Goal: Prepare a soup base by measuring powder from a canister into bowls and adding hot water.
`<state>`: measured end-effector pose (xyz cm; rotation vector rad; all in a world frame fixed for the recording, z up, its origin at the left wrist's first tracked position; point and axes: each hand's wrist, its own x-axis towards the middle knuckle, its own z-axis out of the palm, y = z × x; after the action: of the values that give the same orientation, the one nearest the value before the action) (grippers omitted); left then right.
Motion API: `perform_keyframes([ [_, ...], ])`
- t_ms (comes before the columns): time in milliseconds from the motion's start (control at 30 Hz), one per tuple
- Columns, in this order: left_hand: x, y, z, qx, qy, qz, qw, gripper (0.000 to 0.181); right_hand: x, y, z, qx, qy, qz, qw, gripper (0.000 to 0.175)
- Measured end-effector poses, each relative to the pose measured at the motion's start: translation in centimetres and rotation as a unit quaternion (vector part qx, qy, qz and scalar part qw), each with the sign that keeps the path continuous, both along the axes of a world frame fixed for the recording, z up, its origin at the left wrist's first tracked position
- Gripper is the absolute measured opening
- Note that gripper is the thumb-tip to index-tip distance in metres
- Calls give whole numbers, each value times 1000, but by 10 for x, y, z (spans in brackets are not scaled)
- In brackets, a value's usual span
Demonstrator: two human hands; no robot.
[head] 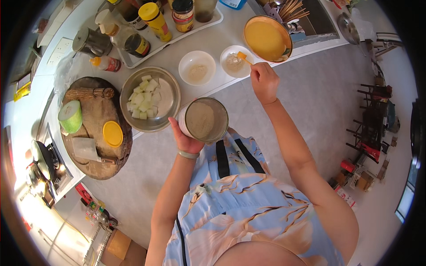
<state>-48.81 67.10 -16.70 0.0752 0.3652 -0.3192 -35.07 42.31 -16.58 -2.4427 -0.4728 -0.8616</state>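
My left hand (188,138) holds an open can of pale powder (203,120), tilted, at the counter's front edge. In my right hand (265,81) is a small yellow scoop (243,57), its head over a white bowl (229,71) with pale powder inside. Another white bowl (196,60) with some powder stands to its left. A steel basin (171,99) holds pale green melon cubes (144,99). Further left, a round wooden chopping board (103,86) bears a cut piece of melon (70,116), a cleaver (85,148) and a yellow lid (112,134).
A patterned bowl of yellow liquid (266,38) stands right of the white bowls. Behind is a white tray (159,50) with bottles and jars. A small red-labelled bottle (106,63) and a metal pot (91,41) stand near the wall. A gas stove (56,166) is at far left.
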Motion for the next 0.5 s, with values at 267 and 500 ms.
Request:
perform_keyframes([
  [267,2,12,4,42,-17,-5,999,95,-29,34,86,350,217,-52,910,8],
  [500,1,22,6,-78,-33,25,996,95,-86,90,166,218,375,212,876,11],
])
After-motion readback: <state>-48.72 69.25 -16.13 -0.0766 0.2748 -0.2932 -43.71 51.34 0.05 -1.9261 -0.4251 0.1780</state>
